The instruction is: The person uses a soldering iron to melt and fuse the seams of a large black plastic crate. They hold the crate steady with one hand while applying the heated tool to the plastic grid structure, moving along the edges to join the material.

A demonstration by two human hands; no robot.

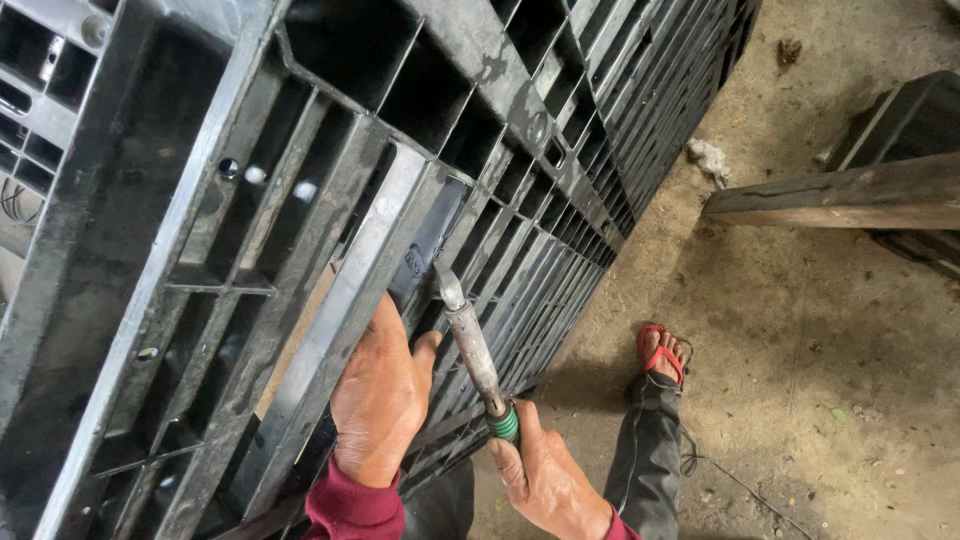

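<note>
A large black plastic pallet (250,200) stands tilted on edge and fills the left and middle of the head view. My left hand (380,400) presses against one of its grey ribs, fingers curled round the edge. My right hand (545,480) grips the green-banded handle of a metal rod tool (470,345). The tool's bent tip touches a dark strip in the pallet's grid just above my left hand. Both sleeves are dark red.
My foot in a red sandal (660,355) rests on the dirt floor (800,380) to the right. A wooden plank (840,195) lies over a dark block at the right edge. A thin cord (740,485) trails on the floor, and a crumpled scrap (708,157) lies near the pallet.
</note>
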